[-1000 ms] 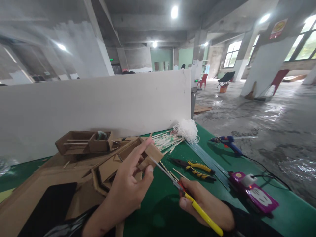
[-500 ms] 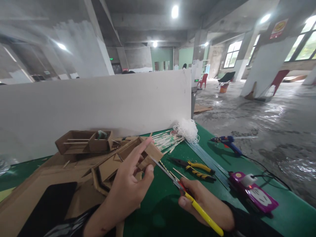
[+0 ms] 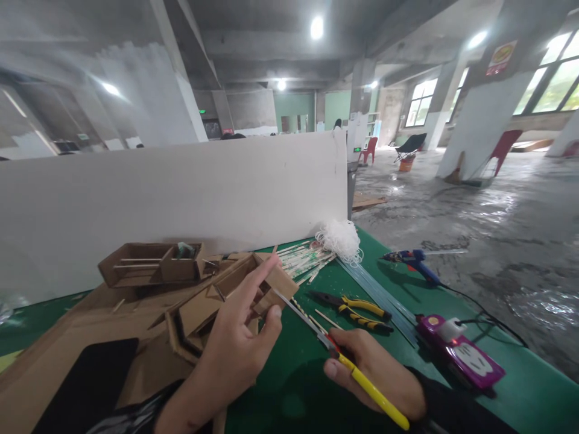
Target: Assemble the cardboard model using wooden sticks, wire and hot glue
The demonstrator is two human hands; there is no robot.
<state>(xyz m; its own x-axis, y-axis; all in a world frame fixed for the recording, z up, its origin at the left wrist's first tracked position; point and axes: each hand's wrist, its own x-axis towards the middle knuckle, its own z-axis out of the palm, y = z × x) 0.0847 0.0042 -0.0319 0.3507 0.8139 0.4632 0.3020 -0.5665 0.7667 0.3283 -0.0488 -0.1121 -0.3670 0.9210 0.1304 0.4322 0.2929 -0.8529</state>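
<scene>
Brown cardboard, folded into a small open-topped box (image 3: 281, 281), is set ahead and to the left of the right hand (image 3: 375, 367), by which a slim steel-bladed tool with a yellow handle and a red collar (image 3: 367, 386) is firmly grasped. The tool's long axis is slanted from lower right to upper left, and its tip is brought up to the box wall; whether the cardboard is pierced or merely met cannot be told. The left hand (image 3: 239, 328) is the nearer to the box: it is arched over the near side, index finger extended along the top and thumb placed by the lower edge, but how tightly anything is gripped there is hidden. Beneath, a green tabletop (image 3: 280, 395) is partly covered by brown cardboard sheeting (image 3: 58, 352) on the left. To the right, black-and-yellow pliers (image 3: 347, 306), a purple power strip (image 3: 446, 349) and a blue glue gun (image 3: 420, 265) are laid out. Behind, the table is bounded by a white panel (image 3: 181, 199), beyond which a grey concrete hall is lit by ceiling lamps (image 3: 317, 28).
</scene>
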